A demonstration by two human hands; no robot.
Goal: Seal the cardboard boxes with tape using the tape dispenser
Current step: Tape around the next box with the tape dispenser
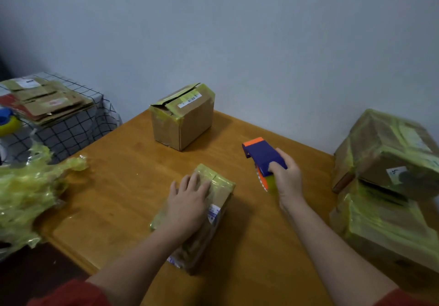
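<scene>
A flat cardboard box (219, 194) wrapped in yellowish tape lies in the middle of the wooden table (123, 187). My left hand (187, 203) rests flat on its top with straight fingers. My right hand (287, 178) grips the blue and orange tape dispenser (261, 155), which holds a roll of yellow tape and hovers just right of that box, apart from it. A taller cardboard box (183, 115) stands at the far side of the table, its top flaps partly loose with tape on the edges.
Two tape-covered boxes (389, 163) are stacked at the table's right edge. A heap of crumpled yellow tape (28, 187) lies at the left edge. Beyond it, flattened cardboard (47, 101) and another tape roll (7, 121) sit on a checked cloth. A wall is close behind.
</scene>
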